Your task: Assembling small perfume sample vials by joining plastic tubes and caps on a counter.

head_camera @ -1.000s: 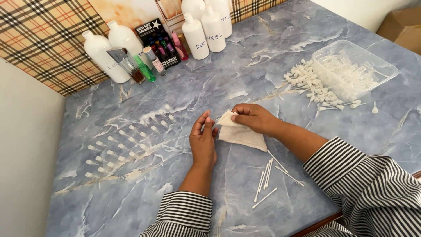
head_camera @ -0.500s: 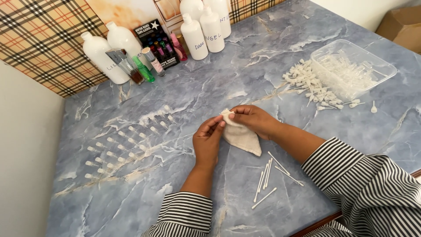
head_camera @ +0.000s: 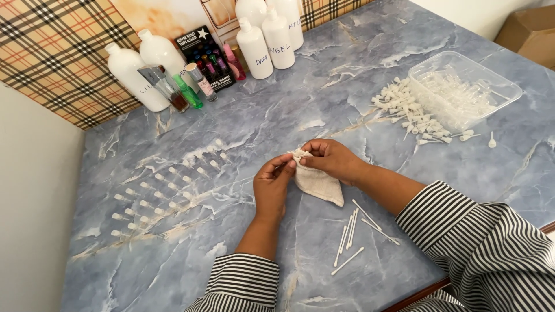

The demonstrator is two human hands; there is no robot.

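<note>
Both hands, left hand (head_camera: 273, 184) and right hand (head_camera: 328, 160), pinch the mouth of a small cloth pouch (head_camera: 315, 181) in closed fingers, thin white sticks (head_camera: 354, 231) lying just below; opening the mouth likely demands gentle spreading.

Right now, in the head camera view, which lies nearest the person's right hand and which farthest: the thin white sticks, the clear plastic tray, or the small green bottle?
1. Thin white sticks, just below the right hand.
2. Small green bottle, far upper left, by the wall.
3. Clear plastic tray, far upper right.
The last two are nearly too close to call.
</note>
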